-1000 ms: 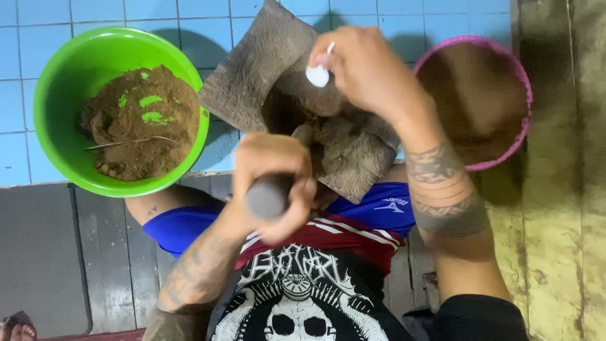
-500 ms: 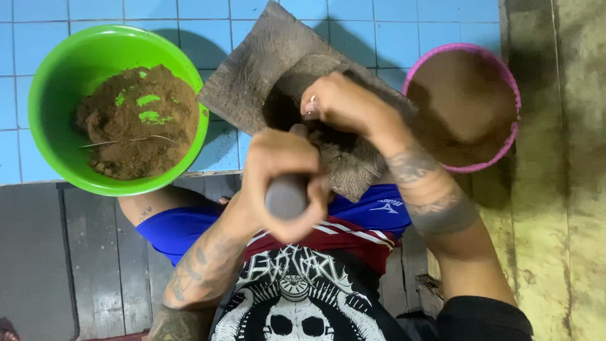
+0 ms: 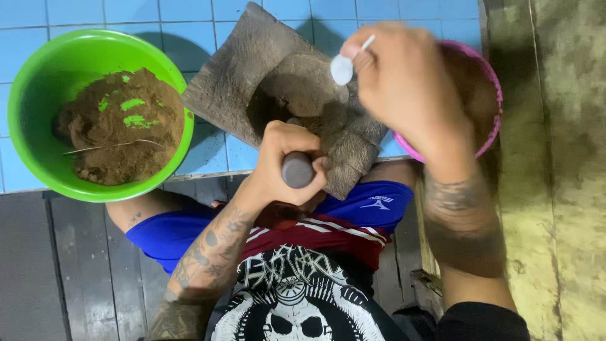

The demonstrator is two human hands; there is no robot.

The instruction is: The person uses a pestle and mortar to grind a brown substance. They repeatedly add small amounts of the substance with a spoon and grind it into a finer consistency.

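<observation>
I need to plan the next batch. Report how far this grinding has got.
Done: the green bowl already holds a heap of brown paste. In hand: the left hand grips the pestle upright in the stone mortar, while the right hand holds a white spoon above it. Left: the pink bowl; contents blurred.

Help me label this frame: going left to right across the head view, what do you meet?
Green bowl of brown paste → stone mortar slab → left hand gripping the pestle → white spoon → right hand → pink bowl.

light: bright, even overhead | shadows: soft | blur: motion on right hand [image 3: 404,82] | rest sharp
</observation>
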